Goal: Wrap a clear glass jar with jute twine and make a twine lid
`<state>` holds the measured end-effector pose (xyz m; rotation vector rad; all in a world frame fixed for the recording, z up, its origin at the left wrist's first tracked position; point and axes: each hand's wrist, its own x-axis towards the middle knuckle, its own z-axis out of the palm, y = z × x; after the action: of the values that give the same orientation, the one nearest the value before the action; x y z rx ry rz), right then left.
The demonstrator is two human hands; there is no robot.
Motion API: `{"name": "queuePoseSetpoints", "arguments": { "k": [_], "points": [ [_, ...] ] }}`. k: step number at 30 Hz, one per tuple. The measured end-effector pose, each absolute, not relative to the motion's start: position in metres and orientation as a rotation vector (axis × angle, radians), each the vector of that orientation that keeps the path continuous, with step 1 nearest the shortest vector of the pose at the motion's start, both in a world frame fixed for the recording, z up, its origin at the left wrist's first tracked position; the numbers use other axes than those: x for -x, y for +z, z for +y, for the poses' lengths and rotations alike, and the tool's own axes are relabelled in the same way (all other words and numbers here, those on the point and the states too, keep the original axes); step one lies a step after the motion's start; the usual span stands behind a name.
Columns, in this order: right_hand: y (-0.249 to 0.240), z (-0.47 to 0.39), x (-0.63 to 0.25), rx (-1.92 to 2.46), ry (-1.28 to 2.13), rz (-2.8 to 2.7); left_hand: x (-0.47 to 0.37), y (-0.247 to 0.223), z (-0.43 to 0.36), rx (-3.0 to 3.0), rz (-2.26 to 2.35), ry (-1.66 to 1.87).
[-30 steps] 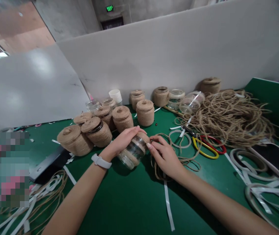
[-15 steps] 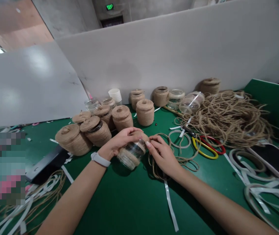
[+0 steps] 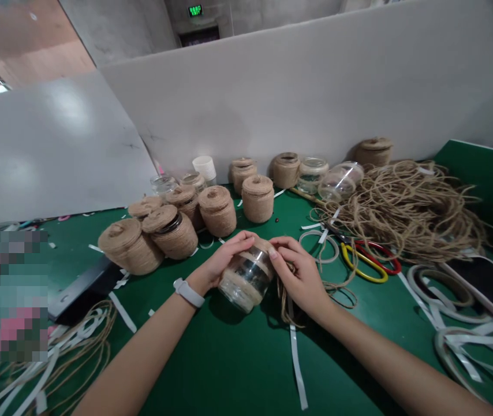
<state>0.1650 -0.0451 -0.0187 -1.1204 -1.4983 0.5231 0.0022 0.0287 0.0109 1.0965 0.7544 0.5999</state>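
Note:
A glass jar point(image 3: 249, 276) is tilted between my hands over the green table, with bands of tape or twine round it and brown twine at its far end. My left hand point(image 3: 228, 257), a pale band on its wrist, is closed round the jar's left side. My right hand point(image 3: 296, 271) pinches at the jar's upper right edge, thumb against the twine there. Loose twine point(image 3: 287, 306) hangs beneath my right hand, and a white strip point(image 3: 297, 364) lies below it.
Twine-wrapped jars point(image 3: 131, 245) stand at the left and back. Scissors point(image 3: 365, 263), a big twine heap point(image 3: 415, 211) and tape rolls point(image 3: 443, 286) lie right. A black box point(image 3: 84, 292) is at left. White cups point(image 3: 204, 167) stand behind.
Both hands and the jar have moved slightly right and nearer to me. The jar has turned somewhat, showing more of its clear side.

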Motion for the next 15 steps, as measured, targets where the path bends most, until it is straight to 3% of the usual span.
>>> {"name": "queuePoseSetpoints", "arguments": {
  "k": [8,15],
  "points": [
    [-0.018,-0.048,-0.165,1.148,0.446,-1.596,-0.006,0.042,0.023,-1.915,0.876,0.585],
    [-0.022,-0.046,-0.167,1.148,0.474,-1.639,-0.022,0.046,-0.006,-2.141,0.949,0.502]
  ]
}}
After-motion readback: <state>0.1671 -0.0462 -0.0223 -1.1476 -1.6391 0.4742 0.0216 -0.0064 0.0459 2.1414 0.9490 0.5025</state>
